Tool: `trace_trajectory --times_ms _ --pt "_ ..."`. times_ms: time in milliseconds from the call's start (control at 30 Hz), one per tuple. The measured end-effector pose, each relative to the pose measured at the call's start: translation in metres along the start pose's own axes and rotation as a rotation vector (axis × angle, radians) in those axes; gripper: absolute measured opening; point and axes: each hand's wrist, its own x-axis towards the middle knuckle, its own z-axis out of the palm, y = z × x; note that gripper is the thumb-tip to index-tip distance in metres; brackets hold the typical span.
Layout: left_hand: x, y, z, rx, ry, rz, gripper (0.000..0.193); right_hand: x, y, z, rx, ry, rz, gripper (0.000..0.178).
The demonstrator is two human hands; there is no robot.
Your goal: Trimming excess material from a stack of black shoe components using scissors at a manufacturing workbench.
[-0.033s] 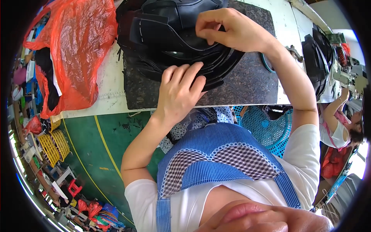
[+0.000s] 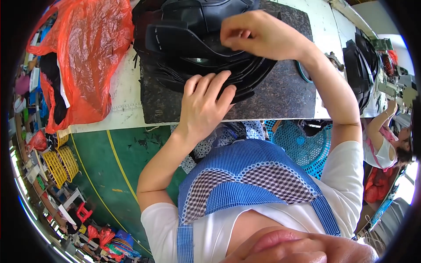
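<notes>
A pile of black leather-like pieces (image 2: 175, 44), some with pale stitch-like marks, lies on a dark speckled board (image 2: 289, 94). My left hand (image 2: 204, 101) is at the pile's near edge, its fingers bent over several layered pieces (image 2: 245, 79) and the thumb along their side. Above the right part of the pile, my right hand (image 2: 252, 35) is closed, fingers curled in against the thumb beside the edge of an upper piece. What those fingers hold, if anything, is hidden by the hand.
A red plastic bag (image 2: 92, 61) with black material lies at the left of the white table (image 2: 127, 116). More black pieces (image 2: 357, 72) lie at the right. A blue basket (image 2: 302, 142) stands below the table edge. Another person (image 2: 383, 140) sits at far right.
My right hand has turned slightly, and its fingers have shifted a little to the left. The upper black piece near it has moved slightly. My left hand stays in place.
</notes>
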Motion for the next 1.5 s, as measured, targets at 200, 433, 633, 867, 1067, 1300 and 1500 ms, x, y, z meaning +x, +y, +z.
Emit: trace_trajectory --times_ms 200,433,633,867,1067,1300,1500 --pt "0.005 0.004 0.003 -0.031 0.070 -0.041 0.043 0.004 0.016 0.003 0.042 -0.145 -0.050 0.021" --pt "-0.004 0.012 0.004 -0.083 -0.043 -0.104 0.075 0.039 0.002 0.001 -0.306 -0.052 -0.118 0.020" --pt "0.003 0.008 -0.004 -0.009 0.107 -0.135 0.066 0.019 -0.008 0.021 0.126 -0.315 -0.048 0.023" --pt "0.004 0.010 -0.013 0.050 -0.074 -0.113 0.063 0.032 0.000 0.002 -0.186 0.340 -0.191 0.026" --pt "0.004 0.008 -0.016 -0.036 -0.077 -0.100 0.087 0.059 0.024 0.017 -0.491 0.179 -0.516 0.039" --pt "0.007 0.008 -0.016 -0.046 -0.135 -0.142 0.093 0.124 0.002 -0.060 -0.574 -0.173 -0.161 0.053" --pt "0.003 0.004 -0.012 -0.050 -0.097 -0.195 0.088 0.106 0.029 -0.040 -0.684 -0.059 -0.333 0.046"
